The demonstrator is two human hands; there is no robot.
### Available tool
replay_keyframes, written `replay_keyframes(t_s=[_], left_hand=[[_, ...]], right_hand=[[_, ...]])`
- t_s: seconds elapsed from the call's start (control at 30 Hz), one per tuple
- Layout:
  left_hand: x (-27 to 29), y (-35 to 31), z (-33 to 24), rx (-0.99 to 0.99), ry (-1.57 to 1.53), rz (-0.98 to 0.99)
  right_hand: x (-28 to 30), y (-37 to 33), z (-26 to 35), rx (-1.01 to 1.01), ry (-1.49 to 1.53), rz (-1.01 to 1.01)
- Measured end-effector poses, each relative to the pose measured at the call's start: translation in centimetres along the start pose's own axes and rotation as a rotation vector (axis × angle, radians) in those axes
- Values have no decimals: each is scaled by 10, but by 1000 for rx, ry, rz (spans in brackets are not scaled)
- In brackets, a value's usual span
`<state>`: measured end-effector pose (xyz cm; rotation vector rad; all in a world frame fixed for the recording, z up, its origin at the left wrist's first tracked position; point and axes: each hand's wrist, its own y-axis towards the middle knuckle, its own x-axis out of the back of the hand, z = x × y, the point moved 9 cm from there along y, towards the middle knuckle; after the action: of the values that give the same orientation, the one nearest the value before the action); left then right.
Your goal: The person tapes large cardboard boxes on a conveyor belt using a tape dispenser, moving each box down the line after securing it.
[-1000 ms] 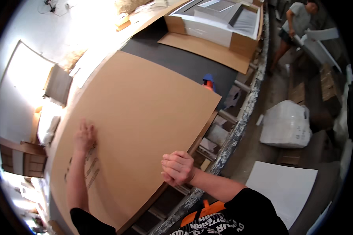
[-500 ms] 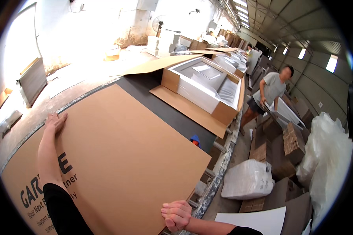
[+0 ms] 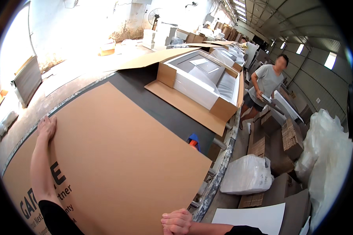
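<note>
A large brown cardboard carton (image 3: pixel 117 156) with black print lies in front of me on a dark conveyor belt (image 3: pixel 157 105). My left hand (image 3: pixel 47 127) rests at its left edge, the fingers stretched out over the board. At the lower right edge my right hand (image 3: pixel 177 221) is closed, its fingers curled at the carton's rim; the underside of the grip is hidden. Just past the carton's far edge sits a blue and orange tool (image 3: pixel 193 141), perhaps a tape dispenser, partly covered by the board.
Farther along the belt stands an open carton (image 3: pixel 166 74) holding a white-framed grey panel (image 3: pixel 206 66). Metal rollers (image 3: pixel 219 144) line the right side. A person (image 3: pixel 268 80) stands beyond, holding a board. Wrapped bundles (image 3: pixel 247 174) and clear plastic (image 3: pixel 321 149) lie right.
The carton's far edge has shifted slightly toward me, and more of the blue and orange tool shows. My left hand keeps to the left edge. The other person is more upright.
</note>
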<state>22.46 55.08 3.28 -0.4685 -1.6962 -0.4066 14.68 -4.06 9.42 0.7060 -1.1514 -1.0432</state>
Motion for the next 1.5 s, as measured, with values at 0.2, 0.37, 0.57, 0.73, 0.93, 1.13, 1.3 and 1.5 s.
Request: replay_keyframes(t_s=[0.2, 0.37, 0.57, 0.73, 0.93, 1.13, 1.3, 1.5], left_hand=[[-36, -153, -80, -770, 202, -426], [36, -487, -142, -965, -71, 500], [49, -510, -139, -829, 132, 168], [17, -508, -113, -896, 150, 210], [16, -510, -111, -857, 231, 255], [16, -516, -117, -850, 272, 246], [14, -519, -98, -825, 265, 213], [32, -519, -104, -796, 163, 75]], right_hand=[[14, 3, -3, -46, 65, -57], [5, -13, -11, -34, 241, -43], [110, 24, -156, -366, -177, -142], [119, -76, -380, -1228, -125, -284], [-10, -88, -398, -1388, -18, 581], [17, -111, -396, -1557, 426, -27], [123, -89, -307, -1632, 1098, -225], [80, 100, -130, -671, 409, 460]])
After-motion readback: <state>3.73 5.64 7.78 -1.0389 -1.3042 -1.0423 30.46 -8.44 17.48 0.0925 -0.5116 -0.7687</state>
